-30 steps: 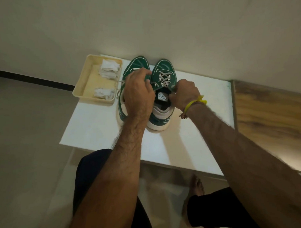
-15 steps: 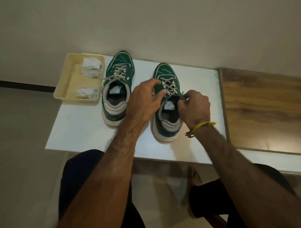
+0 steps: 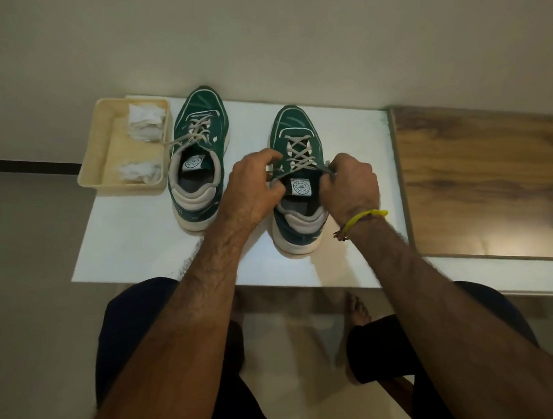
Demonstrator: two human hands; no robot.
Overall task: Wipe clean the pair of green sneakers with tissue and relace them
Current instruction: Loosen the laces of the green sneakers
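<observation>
Sneakers now sit apart on the desk [image 3: 138, 245]. Right sneaker [image 3: 299, 177] slid away from the left sneaker [image 3: 198, 155]. Left hand [image 3: 252, 191] and right hand [image 3: 349, 188] fingers pinch its lace ends [image 3: 302, 172], so tying's next.

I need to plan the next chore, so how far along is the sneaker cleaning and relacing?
Wiping looks finished: crumpled tissues lie in the tray. The left sneaker is laced, its ends loose toward the tray. In hand: the left hand and right hand each pinch a lace end at the top of the right sneaker, laced up to there. Left: probably tying both shoes.
</observation>
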